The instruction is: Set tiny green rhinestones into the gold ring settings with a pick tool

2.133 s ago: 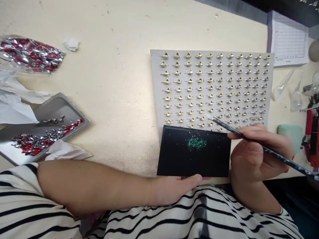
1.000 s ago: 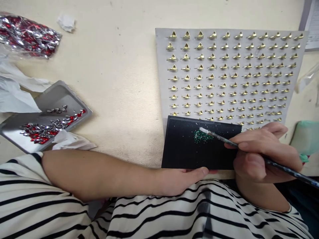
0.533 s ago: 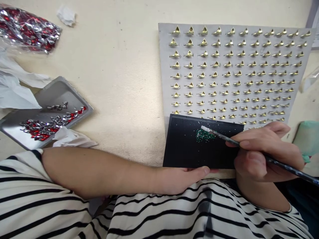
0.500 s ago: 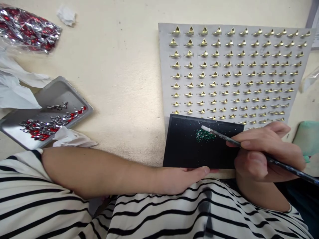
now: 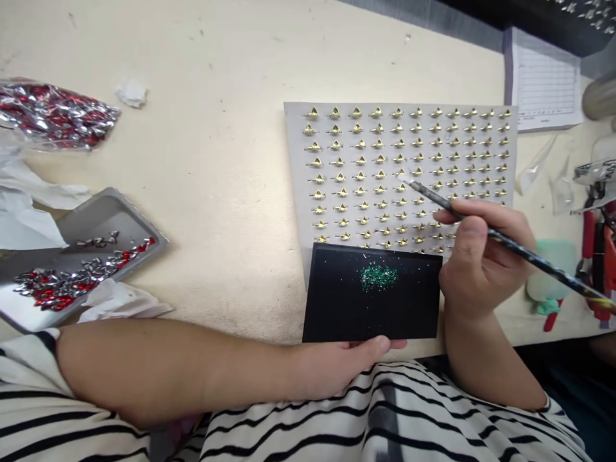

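My left hand [image 5: 349,362] grips the near edge of a flat black tray [image 5: 366,317], thumb on top and fingers underneath. A small heap of tiny green rhinestones [image 5: 379,277] lies on the tray, with a few specks scattered around it. In my right hand [image 5: 486,256] is a thin dark pencil-like stick [image 5: 447,208] with a pale tip, pinched between thumb and fingers. Its tip is over a grey board [image 5: 298,154] set with rows of gold rings [image 5: 359,176]. The tray covers the board's near left part. Whether a stone sits on the tip I cannot tell.
At left a metal tray [image 5: 113,199] holds red and silver stones, beside tissues [image 5: 122,300]. Behind it lies a plastic bag of red stones [image 5: 52,115]. A paper pad [image 5: 543,80], a light green lump [image 5: 551,266] and red-handled pliers [image 5: 588,234] are at right.
My right hand has lifted the stick's tip off the green stones and moved it away from me, over the rings. My left hand still holds the black tray. The camera view has shifted.
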`<state>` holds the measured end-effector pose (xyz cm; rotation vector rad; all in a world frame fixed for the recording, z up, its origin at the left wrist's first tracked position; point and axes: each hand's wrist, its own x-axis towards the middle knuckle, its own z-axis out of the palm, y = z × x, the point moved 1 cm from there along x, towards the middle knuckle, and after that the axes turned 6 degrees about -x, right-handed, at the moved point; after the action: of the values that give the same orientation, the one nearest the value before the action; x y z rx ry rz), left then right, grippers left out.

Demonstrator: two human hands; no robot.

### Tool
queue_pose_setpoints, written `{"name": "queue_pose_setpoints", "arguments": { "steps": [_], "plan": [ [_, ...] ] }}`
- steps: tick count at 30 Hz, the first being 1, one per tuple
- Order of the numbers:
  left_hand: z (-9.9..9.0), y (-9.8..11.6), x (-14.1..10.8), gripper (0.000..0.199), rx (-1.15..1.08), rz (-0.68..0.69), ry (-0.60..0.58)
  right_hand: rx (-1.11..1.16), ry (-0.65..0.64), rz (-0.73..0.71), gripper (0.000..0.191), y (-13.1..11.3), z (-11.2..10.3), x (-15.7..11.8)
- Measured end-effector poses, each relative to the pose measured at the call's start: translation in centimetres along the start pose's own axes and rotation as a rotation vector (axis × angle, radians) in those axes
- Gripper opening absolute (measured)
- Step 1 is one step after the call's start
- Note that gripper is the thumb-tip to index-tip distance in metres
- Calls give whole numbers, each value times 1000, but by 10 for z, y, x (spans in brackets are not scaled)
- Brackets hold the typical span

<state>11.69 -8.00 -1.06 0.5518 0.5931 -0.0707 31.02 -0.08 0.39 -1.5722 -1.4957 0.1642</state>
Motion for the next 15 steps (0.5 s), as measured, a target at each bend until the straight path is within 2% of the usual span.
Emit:
{"name": "queue_pose_setpoints", "arguments": {
  "steps": [9, 15],
  "plan": [
    [1, -2, 1, 63, 13, 20, 24, -189, -145, -51, 26, -4, 0, -6],
    [1, -1, 0, 63, 0, -2, 1, -219, -141, -59, 25, -4, 1, -5]
  ]
}}
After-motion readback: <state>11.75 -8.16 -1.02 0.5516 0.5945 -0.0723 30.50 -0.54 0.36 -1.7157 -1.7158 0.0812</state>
